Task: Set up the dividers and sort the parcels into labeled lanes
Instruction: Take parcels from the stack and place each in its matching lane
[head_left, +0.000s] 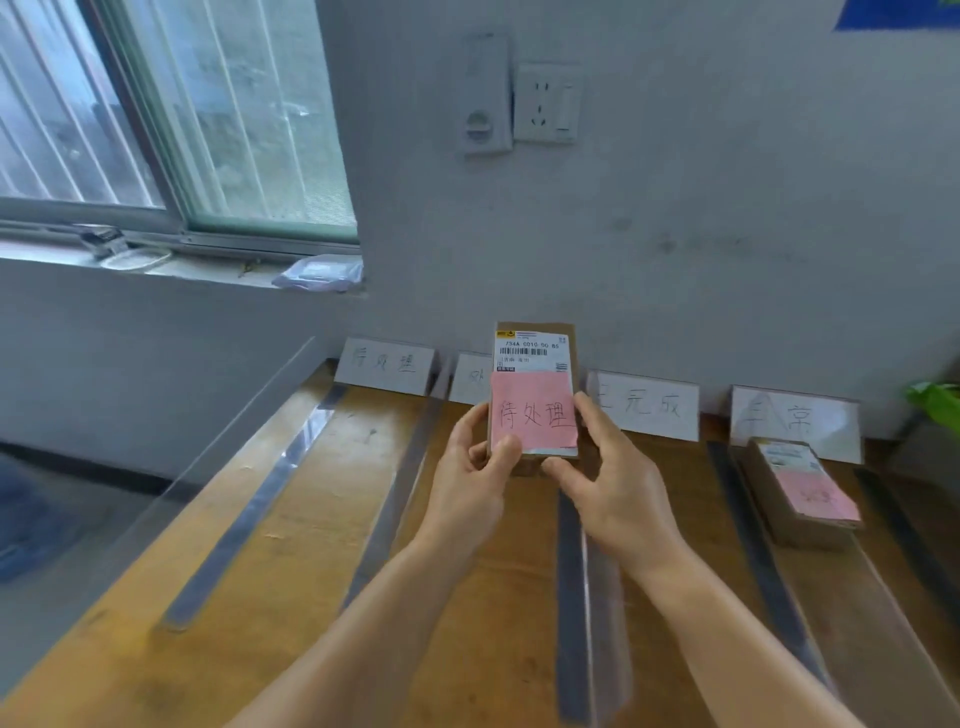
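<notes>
Only 1 view is given, a wide-angle one worn on the head, and the scene is looked at from above and behind the forearms, forward and down. The wooden table (291, 519) is seen close, its near end cut off by the bottom edge, its far end met by the grey wall (727, 234) straight ahead. The left hand (475, 470) and right hand (613, 483) are caught near the centre, close to the lens. A window (156, 119) is taken in at upper left. Straight lines are bent toward the edges.
</notes>
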